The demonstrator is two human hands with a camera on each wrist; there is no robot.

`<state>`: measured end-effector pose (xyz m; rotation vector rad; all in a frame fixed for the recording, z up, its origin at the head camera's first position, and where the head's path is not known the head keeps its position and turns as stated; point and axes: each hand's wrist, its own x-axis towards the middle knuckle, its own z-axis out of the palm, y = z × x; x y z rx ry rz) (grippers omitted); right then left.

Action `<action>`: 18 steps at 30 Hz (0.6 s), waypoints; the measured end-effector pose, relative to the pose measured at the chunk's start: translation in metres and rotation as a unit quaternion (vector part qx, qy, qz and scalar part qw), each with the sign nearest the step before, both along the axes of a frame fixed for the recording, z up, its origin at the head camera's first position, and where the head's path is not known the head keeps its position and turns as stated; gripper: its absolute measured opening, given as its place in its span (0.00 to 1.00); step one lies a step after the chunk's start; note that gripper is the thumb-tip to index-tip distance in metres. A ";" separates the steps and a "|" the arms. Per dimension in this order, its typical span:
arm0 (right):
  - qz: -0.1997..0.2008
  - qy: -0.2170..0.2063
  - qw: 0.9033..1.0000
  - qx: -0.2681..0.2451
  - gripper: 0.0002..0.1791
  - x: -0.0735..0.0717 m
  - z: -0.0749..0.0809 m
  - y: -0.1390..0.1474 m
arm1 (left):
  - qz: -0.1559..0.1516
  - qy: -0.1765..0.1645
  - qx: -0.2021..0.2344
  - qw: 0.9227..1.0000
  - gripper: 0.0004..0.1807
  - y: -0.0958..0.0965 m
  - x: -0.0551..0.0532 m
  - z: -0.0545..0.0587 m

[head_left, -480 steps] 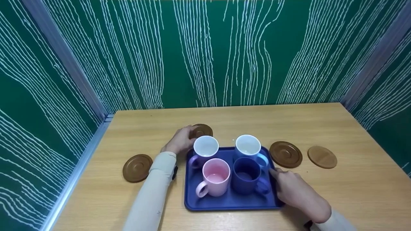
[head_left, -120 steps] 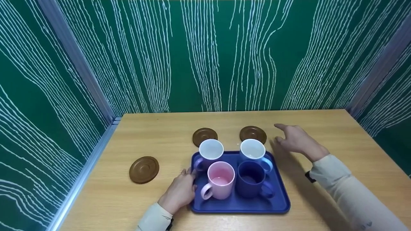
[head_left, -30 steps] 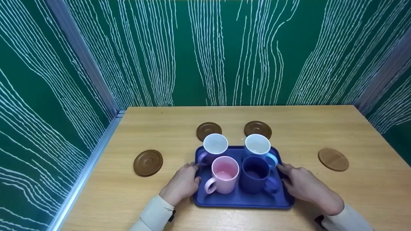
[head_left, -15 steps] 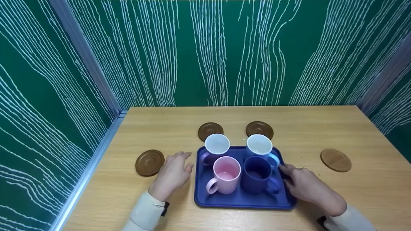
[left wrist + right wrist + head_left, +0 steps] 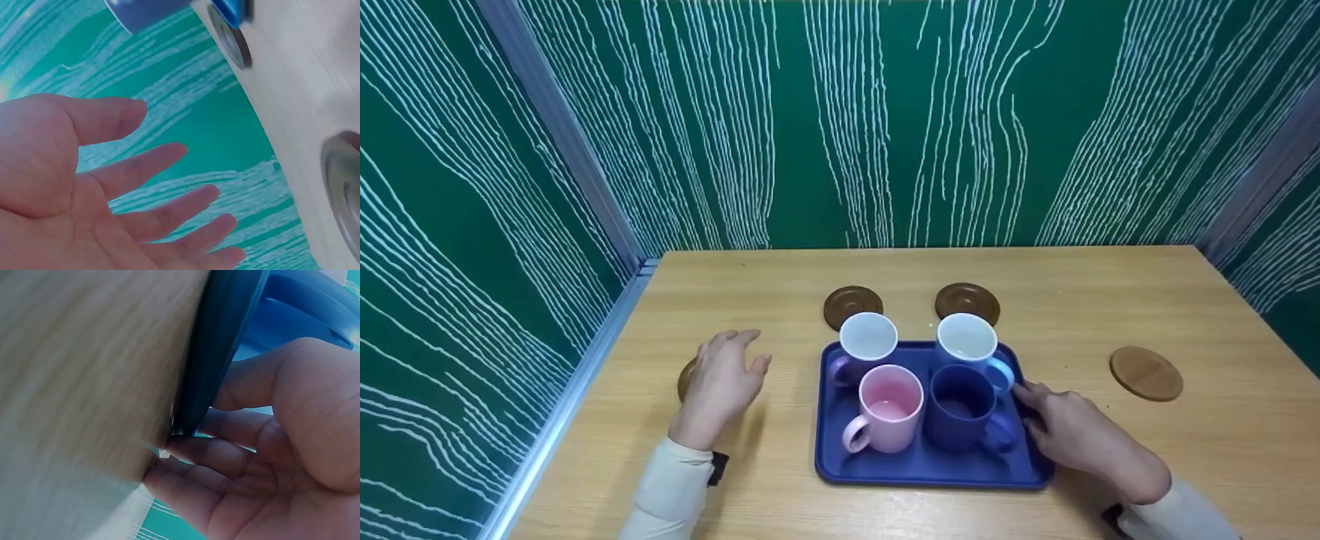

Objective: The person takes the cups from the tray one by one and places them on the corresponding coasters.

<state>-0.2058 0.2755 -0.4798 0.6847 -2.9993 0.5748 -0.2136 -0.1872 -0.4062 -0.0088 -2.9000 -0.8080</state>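
Note:
My left hand (image 5: pixel 721 386) hovers over the left brown wooden saucer (image 5: pixel 685 379), its fingers spread and holding nothing; the hand covers most of that saucer in the head view. In the left wrist view the same palm faces the camera, with a saucer (image 5: pixel 344 191) off to the right. My right hand (image 5: pixel 1076 435) grips the right edge of a dark blue tray (image 5: pixel 930 474), thumb and fingers about the rim in the right wrist view. On the tray stand a pink mug (image 5: pixel 889 420), a navy mug (image 5: pixel 956 420), a purple mug (image 5: pixel 861 367) and a light blue mug (image 5: pixel 962 360), the last two white inside.
Behind the tray lie two brown saucers (image 5: pixel 851 301), (image 5: pixel 967 298) partly covered by the back mugs. A lighter wooden disc (image 5: pixel 1146 373) lies at the right of the wooden table (image 5: pixel 780 289). Green walls with white lines (image 5: pixel 810 127) enclose the back and sides.
Over the last second my left hand let go of the tray and moved left over the left saucer. Earlier, a saucer right of the tray shifted behind the light blue mug. My right hand returned to the tray.

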 end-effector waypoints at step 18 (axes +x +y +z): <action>-0.001 0.013 1.000 0.004 0.27 0.001 -0.001 0.001 | 0.019 -0.141 -0.014 0.990 0.41 -0.040 -0.020 -0.027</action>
